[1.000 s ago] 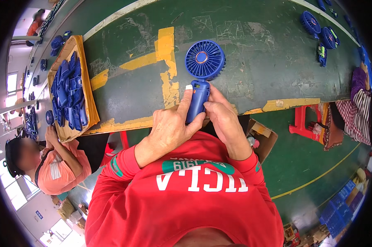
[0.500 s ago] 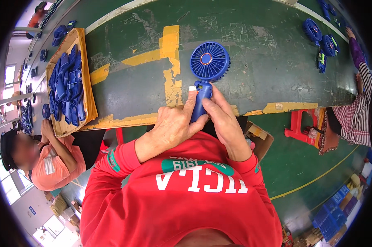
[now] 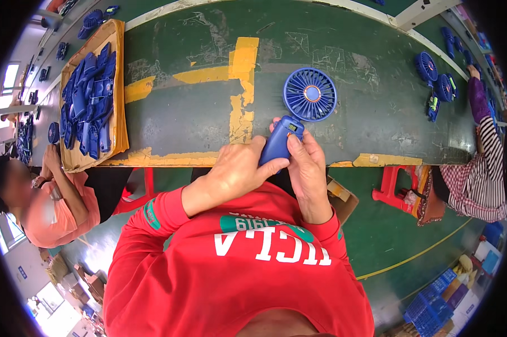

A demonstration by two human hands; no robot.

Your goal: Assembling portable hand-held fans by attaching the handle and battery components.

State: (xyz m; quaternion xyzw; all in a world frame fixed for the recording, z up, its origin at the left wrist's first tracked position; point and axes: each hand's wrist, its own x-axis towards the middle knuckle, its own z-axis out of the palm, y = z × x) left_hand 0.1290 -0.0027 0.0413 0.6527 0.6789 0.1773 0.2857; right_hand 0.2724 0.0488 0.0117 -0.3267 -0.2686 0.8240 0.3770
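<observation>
Green table (image 3: 180, 121) | worn yellow tape (image 3: 244, 59) | box (image 3: 119, 90) left | blue fans (image 3: 427, 67) right

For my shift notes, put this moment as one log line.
left hand: gripping fan handle | right hand: gripping fan handle | box: at person's left, holding blue parts

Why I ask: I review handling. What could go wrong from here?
The blue, round-headed plastic handheld fan, held at its handle by the left hand and right hand, might drop past the edge of the green table if the grip slips. The right thumb, near the small dark display, might press something unintentionally. Blue plastic parts heaped in the brown cardboard tray could spill if bumped.
</observation>
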